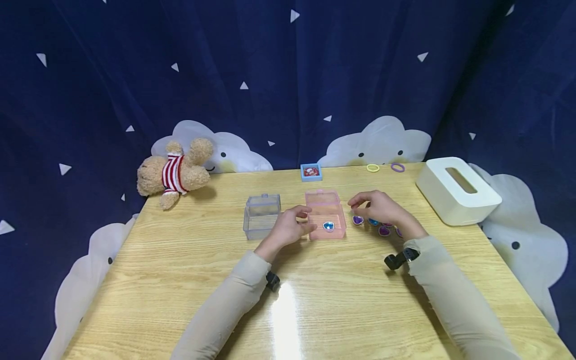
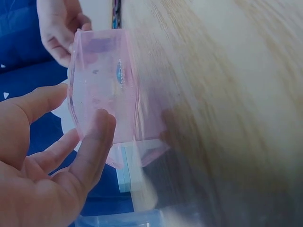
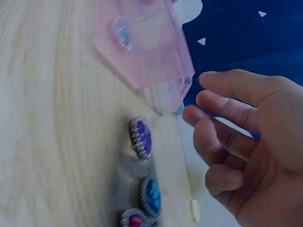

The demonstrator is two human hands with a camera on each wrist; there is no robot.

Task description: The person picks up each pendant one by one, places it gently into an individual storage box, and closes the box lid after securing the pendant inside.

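A pink see-through box (image 1: 327,223) stands with its lid up, a blue gem in a silvery beaded rim (image 1: 329,226) lying inside it. At its left side is my left hand (image 1: 290,227); the loosely spread fingers are right at the near wall in the left wrist view. To the right of the box my right hand (image 3: 255,142) hovers over the table with bent fingers and nothing in them. Below it lie a purple gem (image 3: 141,138), a blue gem (image 3: 151,195) and a pink gem (image 3: 134,220), each with a beaded silvery rim.
Left of the pink box stands a clear greyish box (image 1: 262,220), lid up. At the back are a small blue framed square (image 1: 311,172), a yellow ring (image 1: 372,168) and a purple ring (image 1: 398,167). A teddy bear (image 1: 173,172) lies left; a white tissue box (image 1: 459,192) stands right.
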